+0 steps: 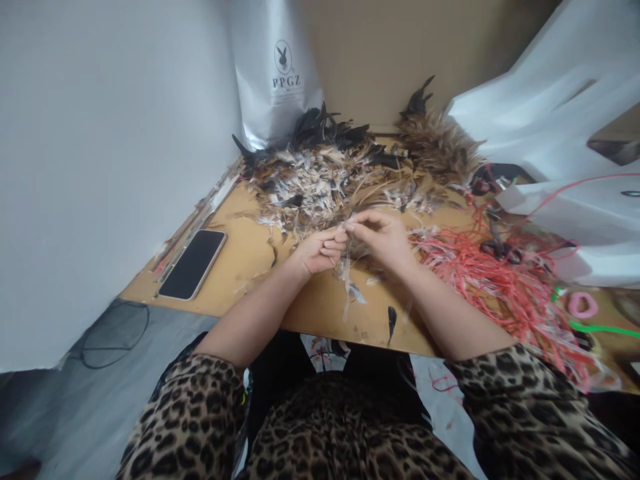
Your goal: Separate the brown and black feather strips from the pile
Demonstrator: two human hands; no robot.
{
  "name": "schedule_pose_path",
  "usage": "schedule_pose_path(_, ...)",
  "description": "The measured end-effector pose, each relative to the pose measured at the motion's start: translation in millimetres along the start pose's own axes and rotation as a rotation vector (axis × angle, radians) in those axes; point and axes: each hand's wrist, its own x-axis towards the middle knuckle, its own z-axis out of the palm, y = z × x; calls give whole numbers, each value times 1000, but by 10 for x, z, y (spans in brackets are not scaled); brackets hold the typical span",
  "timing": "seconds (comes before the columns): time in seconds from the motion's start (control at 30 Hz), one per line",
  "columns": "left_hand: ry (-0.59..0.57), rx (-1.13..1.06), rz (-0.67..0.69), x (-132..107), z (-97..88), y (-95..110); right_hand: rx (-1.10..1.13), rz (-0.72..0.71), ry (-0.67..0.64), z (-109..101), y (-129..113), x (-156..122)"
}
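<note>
My left hand (pixel 323 252) is closed, its fingers curled and the thumb pressed against the index finger. Fingertip to fingertip with it, my right hand (pixel 384 239) pinches at the same spot. Thin brown feathers (pixel 369 195) fan out just above the pinch, and a pale, see-through strip (pixel 346 287) dangles below the left fingers. Exactly what lies between the fingertips is small and partly hidden. Right behind both hands spreads a heap of loose feathers (pixel 320 180) with whitish quills and black tips.
A phone (pixel 193 265) lies at the table's left. Red strings (pixel 480 273) are piled on the right, with black-handled scissors (pixel 500 250) on them. A silver bag (pixel 275 80), a brown feather bunch (pixel 440 143) and a white bag (pixel 545 87) stand behind. One black feather (pixel 391 321) lies near the front edge.
</note>
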Motion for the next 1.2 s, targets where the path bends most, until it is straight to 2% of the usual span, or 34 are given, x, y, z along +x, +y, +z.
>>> schedule_pose_path(0.1, -13, 18, -22, -1, 4, -2, 243, 186, -23, 17, 25, 13)
schedule_pose_path(0.23, 40, 138, 20, 32, 0, -8, 280, 268, 14, -6, 50, 32)
schedule_pose_path(0.33, 123, 363, 155, 67, -17, -5, 219, 308, 60, -44, 78, 41)
schedule_pose_path(0.47, 226, 791, 391, 86, -44, 5, 142, 356, 63, -74, 138, 38)
schedule_pose_path(0.57, 307, 1082, 459, 72, -56, 23, 99, 374, 4, -77, 169, 32)
schedule_pose_path(0.63, 336, 1176, 447, 54, -62, 46, 100, 393, -26, -77, 170, 29)
schedule_pose_path(0.7, 324, 1159, 409, 36, -72, 76, 125, 419, -37, -76, 161, 28)
schedule_pose_path(0.9, 227, 836, 370, 77, -124, 90, 370, 542, -24, -25, 176, 20)
schedule_pose_path(1.07, 216, 592, 476, 143, -105, 20, 579, 697, 24, 33, 225, 33)
schedule_pose_path(1.2, 143, 574, 570, 150, -81, -6, 659, 758, 28, 67, 222, 39)
